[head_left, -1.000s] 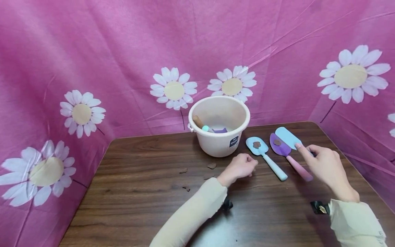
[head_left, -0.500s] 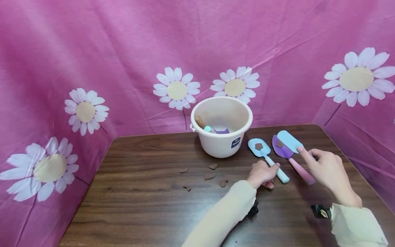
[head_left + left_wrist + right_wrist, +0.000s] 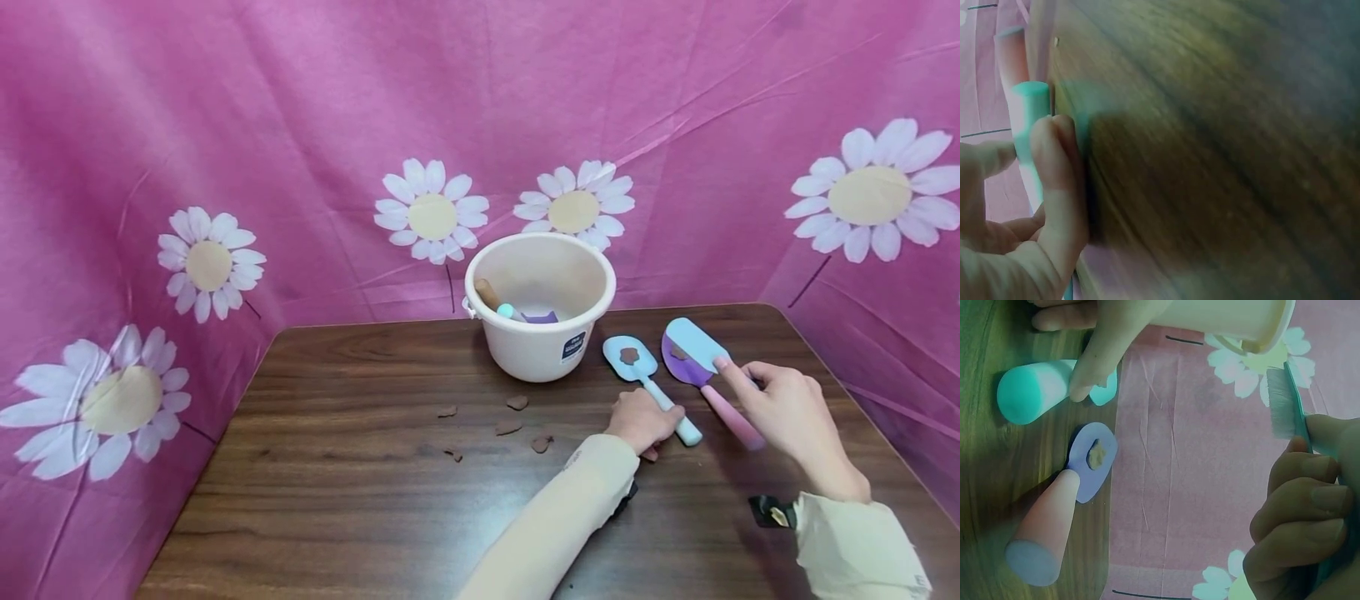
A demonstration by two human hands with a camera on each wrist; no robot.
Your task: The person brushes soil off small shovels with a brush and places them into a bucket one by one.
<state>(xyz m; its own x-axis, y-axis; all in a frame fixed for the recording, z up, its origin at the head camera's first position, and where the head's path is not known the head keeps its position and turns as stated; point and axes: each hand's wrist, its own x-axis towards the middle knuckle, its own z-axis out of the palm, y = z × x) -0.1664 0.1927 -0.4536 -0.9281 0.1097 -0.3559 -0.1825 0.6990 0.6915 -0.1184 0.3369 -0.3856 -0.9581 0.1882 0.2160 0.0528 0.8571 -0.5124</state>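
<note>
My left hand grips the pale handle of a light blue toy shovel, which lies on the table with a brown flake on its blade. Thumb and fingers close round that handle in the left wrist view. In my right hand is a light blue brush; the right wrist view shows its pale bristles. The brush is over the purple shovel, overlapping its blade and partly covering another brown flake. This second shovel has a pink handle and lies beside the blue one.
A white bucket stands at the back, with a brown handle, a mint-tipped item and something purple inside. Several brown flakes lie on the wooden table. A pink flowered cloth hangs behind.
My left hand has moved right from beside the bucket and taken hold of the blue shovel's handle. The brush has shifted slightly left, further over the purple shovel.
</note>
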